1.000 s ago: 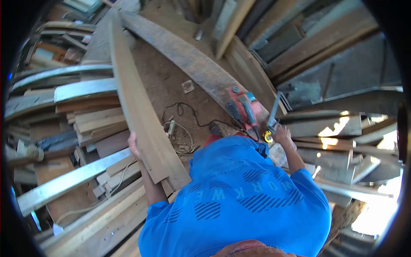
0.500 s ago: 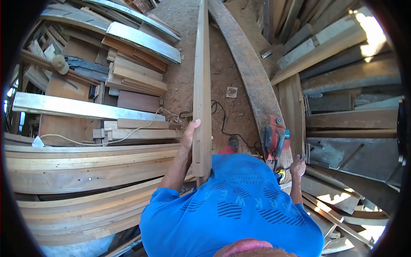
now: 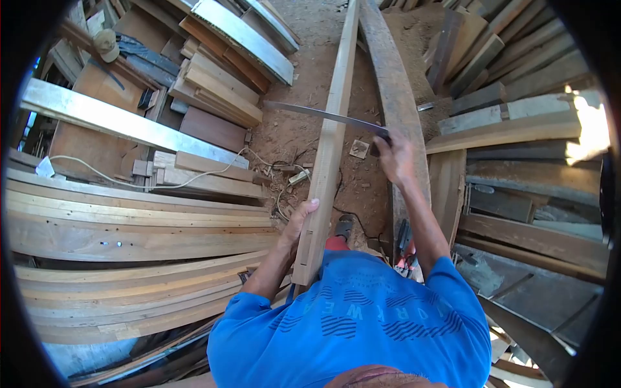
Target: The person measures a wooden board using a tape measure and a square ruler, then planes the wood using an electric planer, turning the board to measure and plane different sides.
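A long wooden beam [image 3: 328, 152] runs from near my body up toward the top of the view, its near end against the blue shirt. Wrapped round its left side near that end is my left hand [image 3: 299, 221], thumb on top. My right hand [image 3: 396, 158] is closed round the dark handle of a saw [image 3: 323, 115]. The thin blade crosses over the beam and points left; whether it touches the wood is unclear. Below my right forearm, a red power tool [image 3: 406, 258] is partly hidden.
A thick weathered plank [image 3: 396, 84] lies right of the beam. Stacked boards [image 3: 142, 229] fill the left side, and more timber [image 3: 517, 174] leans on the right. A cable [image 3: 200, 174] trails across the left boards to a white socket block [image 3: 297, 177] on the dirt floor.
My right hand has moved up and left from beside the power tool and now holds the saw across the beam. My left hand stays on the beam. The view has shifted.
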A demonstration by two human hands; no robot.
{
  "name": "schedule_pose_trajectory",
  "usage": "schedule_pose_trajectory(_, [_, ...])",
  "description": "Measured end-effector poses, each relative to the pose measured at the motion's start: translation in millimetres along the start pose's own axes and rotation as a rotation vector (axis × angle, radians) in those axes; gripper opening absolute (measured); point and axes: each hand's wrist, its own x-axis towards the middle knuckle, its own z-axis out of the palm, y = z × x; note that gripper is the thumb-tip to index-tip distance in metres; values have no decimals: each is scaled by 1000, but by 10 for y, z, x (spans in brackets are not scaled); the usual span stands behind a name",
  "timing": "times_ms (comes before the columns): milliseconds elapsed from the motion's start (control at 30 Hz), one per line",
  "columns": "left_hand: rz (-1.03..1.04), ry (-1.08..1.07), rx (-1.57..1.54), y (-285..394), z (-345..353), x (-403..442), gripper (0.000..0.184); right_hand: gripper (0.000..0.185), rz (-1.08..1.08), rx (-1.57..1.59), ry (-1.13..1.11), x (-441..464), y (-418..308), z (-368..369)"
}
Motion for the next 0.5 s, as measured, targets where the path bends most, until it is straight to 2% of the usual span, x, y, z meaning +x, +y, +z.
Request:
schedule_pose_trajectory(200, [-23, 71, -31, -57, -23, -43, 63, 10, -104, 62, -103, 613, 183, 933])
schedule_pose_trajectory(267, [-105, 36, -52, -26, -61, -47, 64, 5, -156, 25, -103, 649, 235, 974])
schedule_pose_trajectory(333, [-88, 23, -74, 16, 1, -74, 64, 4, -186, -51, -104, 669, 264, 967])
schedule_pose_trajectory(433, [-38, 15, -49, 78, 78, -78, 64, 4, -144, -59, -147, 681, 214, 924])
schedule_pose_trajectory(500, [-26, 33, -21, 131, 145, -111, 65, 13, -80, -79, -222, 701, 222, 887])
